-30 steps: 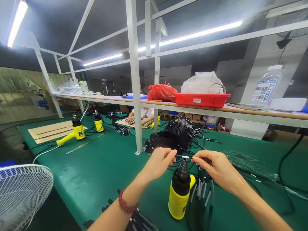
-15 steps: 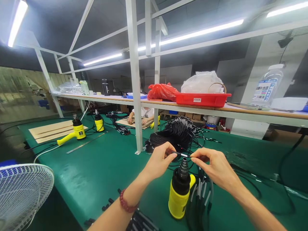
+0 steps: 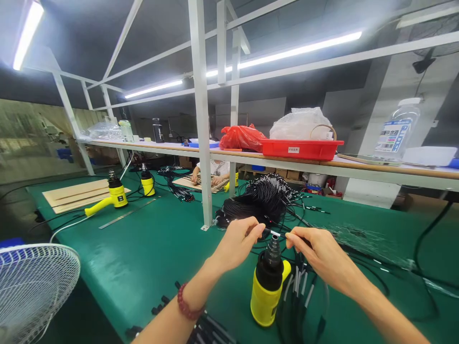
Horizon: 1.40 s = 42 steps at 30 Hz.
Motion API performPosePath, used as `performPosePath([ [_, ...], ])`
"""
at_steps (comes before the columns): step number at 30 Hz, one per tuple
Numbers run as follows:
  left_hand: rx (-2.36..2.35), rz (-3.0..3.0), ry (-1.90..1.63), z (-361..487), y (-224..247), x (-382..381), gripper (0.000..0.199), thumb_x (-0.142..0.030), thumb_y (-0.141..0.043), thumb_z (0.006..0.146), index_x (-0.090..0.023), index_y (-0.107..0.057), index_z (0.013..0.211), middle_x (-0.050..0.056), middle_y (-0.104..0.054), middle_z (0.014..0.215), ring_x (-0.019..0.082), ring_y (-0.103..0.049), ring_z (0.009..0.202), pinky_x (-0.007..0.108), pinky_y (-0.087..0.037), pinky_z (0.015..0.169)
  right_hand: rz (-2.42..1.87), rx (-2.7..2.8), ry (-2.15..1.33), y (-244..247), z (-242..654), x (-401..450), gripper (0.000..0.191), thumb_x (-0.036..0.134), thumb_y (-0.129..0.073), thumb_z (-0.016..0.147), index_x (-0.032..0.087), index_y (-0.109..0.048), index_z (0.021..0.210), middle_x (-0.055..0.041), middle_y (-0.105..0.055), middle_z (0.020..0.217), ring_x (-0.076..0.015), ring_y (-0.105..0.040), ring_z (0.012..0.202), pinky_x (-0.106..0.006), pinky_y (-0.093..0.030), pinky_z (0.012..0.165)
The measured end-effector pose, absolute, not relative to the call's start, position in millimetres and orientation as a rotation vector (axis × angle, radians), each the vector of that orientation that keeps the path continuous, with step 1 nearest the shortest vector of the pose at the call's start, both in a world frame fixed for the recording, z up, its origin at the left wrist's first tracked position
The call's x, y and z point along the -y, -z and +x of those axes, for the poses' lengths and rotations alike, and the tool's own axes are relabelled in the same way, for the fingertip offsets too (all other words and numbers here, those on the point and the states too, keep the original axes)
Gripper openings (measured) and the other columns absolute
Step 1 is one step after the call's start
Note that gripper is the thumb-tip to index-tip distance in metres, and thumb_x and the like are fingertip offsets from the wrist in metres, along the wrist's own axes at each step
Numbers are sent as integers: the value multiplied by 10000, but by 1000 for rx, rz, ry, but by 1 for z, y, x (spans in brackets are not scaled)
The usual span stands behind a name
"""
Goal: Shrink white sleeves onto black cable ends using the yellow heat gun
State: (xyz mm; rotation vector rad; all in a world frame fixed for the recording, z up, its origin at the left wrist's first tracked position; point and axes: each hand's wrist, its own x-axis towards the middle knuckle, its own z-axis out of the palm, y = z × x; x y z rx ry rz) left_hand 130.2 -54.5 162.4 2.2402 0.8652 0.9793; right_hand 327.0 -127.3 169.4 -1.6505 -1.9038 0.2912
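Observation:
A thin black cable [image 3: 275,233] with a white section is stretched between my two hands, just above the nozzle of an upright yellow heat gun [image 3: 266,296]. My left hand [image 3: 241,241] pinches its left end between thumb and fingertips. On the other side, my right hand [image 3: 315,246] pinches the cable's right part. Black cables with grey ends [image 3: 299,286] hang or lie just right of the heat gun. More black cables [image 3: 211,329] lie below my left forearm, partly hidden by it.
A large heap of black cables [image 3: 258,198] lies behind my hands. A white post [image 3: 202,119] stands on the green table [image 3: 143,253]. Two more heat guns [image 3: 116,193] stand at left, near a fan [image 3: 39,291]. Another person's hands [image 3: 217,180] work across the table. The shelf holds a red tray [image 3: 301,149].
Both hands have shifted slightly, the right one a little down and to the right. The white section looks tilted differently above the nozzle. A cable end now hangs lower at the right.

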Motion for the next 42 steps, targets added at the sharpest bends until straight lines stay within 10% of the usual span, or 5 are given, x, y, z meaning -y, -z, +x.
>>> performPosePath([
  [13, -978, 2232, -873, 131, -158, 54, 629, -510, -252, 965, -179, -360, 442, -49, -325, 422, 91, -331, 433, 252, -245, 494, -1649, 1918, -434, -171, 326, 127, 487, 490, -317, 944, 201, -558, 636, 23, -559, 572, -120, -430, 520, -248, -311, 525],
  [24, -883, 2251, -1035, 129, -160, 54, 184, -311, -494, 907, -187, -574, 799, -20, -597, 761, 137, -512, 738, 227, -351, 644, -1553, 1833, -305, -169, 323, 120, 309, 406, -483, 875, 207, -492, 638, 45, -469, 590, -120, -370, 564, -240, -273, 531],
  [32, -875, 2250, -965, 128, -159, 53, 539, -418, -317, 979, -170, -419, 512, -50, -430, 496, 95, -403, 511, 230, -299, 547, -1603, 1912, -512, -166, 327, 123, 446, 473, -343, 932, 202, -570, 659, 28, -555, 537, -114, -431, 486, -235, -311, 491],
  [42, -1039, 2379, -960, 117, -154, 50, 207, -334, -412, 952, -202, -560, 1012, 14, -642, 937, 165, -550, 901, 271, -413, 799, -1869, 1631, -208, -148, 371, 107, 432, 561, -396, 843, 221, -659, 808, -68, -709, 728, -274, -659, 699, -357, -449, 627],
])
